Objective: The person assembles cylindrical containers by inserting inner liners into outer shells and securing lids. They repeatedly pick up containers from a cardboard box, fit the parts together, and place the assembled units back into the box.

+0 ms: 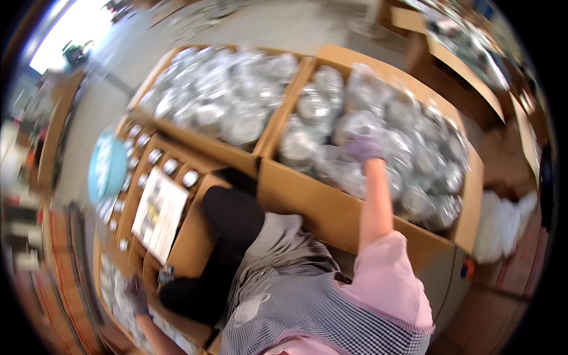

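My right hand (364,148), in a purple glove, reaches into the right cardboard box (331,198). It touches or lies over a plastic-wrapped clear jar (357,125); motion smears the fingers, so their grip does not show. Around it sit several more clear jars in crinkled plastic wrap (299,145). At the lower left, my left hand (136,294), in a dark purplish glove, hangs over or against a carton of wrapped clear items (112,290). Its fingers are blurred too, and whether it holds anything cannot be made out.
Another cardboard box (236,155) full of wrapped jars adjoins on the left. Nearer stands a divided carton with silver-topped containers (190,178) and a printed sheet (161,213). A light-blue basin (106,165) is beside it. A white plastic bag (503,228) lies at right.
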Demonstrator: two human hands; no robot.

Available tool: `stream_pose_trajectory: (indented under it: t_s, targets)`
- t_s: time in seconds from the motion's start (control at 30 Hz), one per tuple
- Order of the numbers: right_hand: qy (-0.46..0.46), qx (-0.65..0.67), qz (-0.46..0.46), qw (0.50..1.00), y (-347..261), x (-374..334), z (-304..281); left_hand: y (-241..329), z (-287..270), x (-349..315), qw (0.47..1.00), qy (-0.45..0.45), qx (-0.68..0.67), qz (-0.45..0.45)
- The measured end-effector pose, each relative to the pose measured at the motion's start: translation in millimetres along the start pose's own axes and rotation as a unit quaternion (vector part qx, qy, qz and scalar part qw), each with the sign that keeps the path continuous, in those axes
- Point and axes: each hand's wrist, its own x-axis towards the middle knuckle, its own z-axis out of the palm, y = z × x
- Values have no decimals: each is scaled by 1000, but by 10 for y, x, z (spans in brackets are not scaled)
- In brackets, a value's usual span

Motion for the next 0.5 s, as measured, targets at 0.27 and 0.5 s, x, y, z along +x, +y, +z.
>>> stream_pose_trajectory:
  t_s: [0.27, 0.5]
  targets:
    - [211, -56, -76, 973, 65, -155, -697, 257, -780, -594, 988, 89, 122, 8]
    - [554, -177, -279, 764, -1310, -1120, -1034, 550, -947, -1520, 933, -136, 119, -310]
